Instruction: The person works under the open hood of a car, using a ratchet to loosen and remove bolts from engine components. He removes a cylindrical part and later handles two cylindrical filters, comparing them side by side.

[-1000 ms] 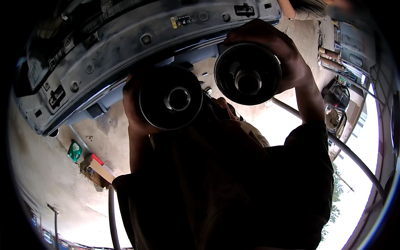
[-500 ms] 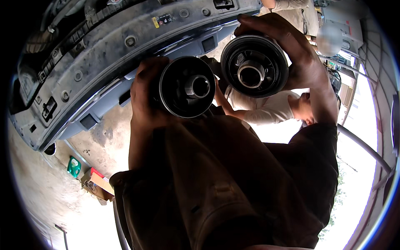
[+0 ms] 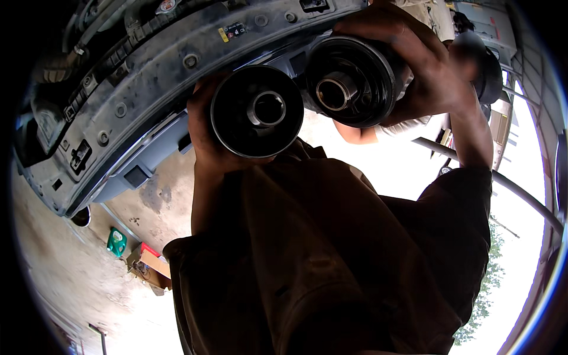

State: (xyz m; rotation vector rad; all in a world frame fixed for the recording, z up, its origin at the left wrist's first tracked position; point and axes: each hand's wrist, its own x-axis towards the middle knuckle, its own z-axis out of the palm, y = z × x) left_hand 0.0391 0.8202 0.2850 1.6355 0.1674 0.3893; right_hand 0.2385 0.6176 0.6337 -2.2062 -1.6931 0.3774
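I hold a black, round, cup-shaped part in each hand, with both mouths facing me. My left hand [image 3: 204,136] is closed around the outer side of the left cup-shaped part [image 3: 231,118]. A hollow metal tube stands in its middle. My right hand [image 3: 423,65] grips the right cup-shaped part [image 3: 368,112] from above and from its right side. This one is tilted leftward and shows a bright-rimmed metal tube inside a ribbed interior. The two parts are side by side; whether their rims touch I cannot tell. Their far ends are hidden.
Beyond my hands is a car's front panel [image 3: 160,74] beside the open engine bay [image 3: 56,74]. On the floor at left are a green jug [image 3: 116,242] and an open cardboard box [image 3: 155,266]. Another person [image 3: 361,133] is behind the right part, close to my right forearm.
Both parts have moved up a little, and the right one has turned so its mouth points more to the left. The other person has shifted to the right.
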